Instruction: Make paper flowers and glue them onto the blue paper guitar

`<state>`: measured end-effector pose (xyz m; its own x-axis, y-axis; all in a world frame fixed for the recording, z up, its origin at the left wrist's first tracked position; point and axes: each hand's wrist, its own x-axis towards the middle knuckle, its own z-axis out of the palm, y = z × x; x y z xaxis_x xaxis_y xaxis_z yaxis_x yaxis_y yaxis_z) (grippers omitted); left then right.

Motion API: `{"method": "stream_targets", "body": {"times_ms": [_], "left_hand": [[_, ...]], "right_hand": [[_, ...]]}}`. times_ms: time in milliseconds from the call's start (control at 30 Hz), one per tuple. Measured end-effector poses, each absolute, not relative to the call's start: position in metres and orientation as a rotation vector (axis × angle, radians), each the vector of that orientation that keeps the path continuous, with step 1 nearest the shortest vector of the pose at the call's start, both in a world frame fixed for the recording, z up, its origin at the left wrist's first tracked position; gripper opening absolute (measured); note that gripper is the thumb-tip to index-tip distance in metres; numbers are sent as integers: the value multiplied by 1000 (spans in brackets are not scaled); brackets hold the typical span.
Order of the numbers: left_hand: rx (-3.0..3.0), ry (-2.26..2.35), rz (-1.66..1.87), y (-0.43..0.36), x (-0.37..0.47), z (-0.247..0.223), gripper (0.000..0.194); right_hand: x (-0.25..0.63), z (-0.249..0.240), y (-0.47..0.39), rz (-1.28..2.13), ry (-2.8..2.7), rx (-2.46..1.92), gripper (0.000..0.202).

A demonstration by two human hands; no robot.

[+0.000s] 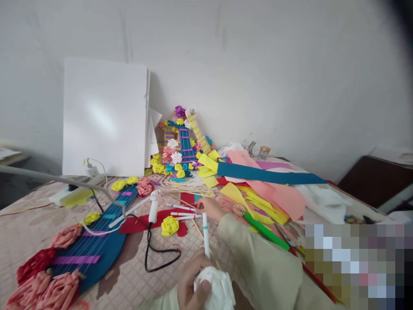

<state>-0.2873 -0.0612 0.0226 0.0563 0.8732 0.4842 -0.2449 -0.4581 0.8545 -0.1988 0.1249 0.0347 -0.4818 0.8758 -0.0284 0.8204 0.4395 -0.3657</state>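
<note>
Flowers [169, 154] look finished at frame centre, strips [271, 173] lie unused at centre right; left hand [190, 275] pinches white paper [219, 289], right hand [211, 208] shows no clear grip.

Pixelated patch [358, 267] at lower right, white bundle [218, 289] and pink flowers [60, 289] cut off below

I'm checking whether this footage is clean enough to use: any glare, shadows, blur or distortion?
Head view: glare on the white board, its shadow falling on the wall just to its right; a dark, out-of-focus shape across the top right corner; pixelated blocks hiding the bottom right; folds of the white paper bundle in the left hand look soft.
</note>
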Motion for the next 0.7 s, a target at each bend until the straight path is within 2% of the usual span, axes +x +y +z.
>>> {"method": "stream_targets", "body": {"times_ms": [367,600,700], "left_hand": [[1524,746,1488,-55,-291,17,32],[1669,675,1466,-46,-295,11,30],[1720,655,1465,-43,-295,9,29]], "right_hand": [[-199,32,143,480,-2900,-1487,23],[-191,46,136,385,-2906,-1427,11],[-188,50,131,364,-2890,-1401,12]]}}
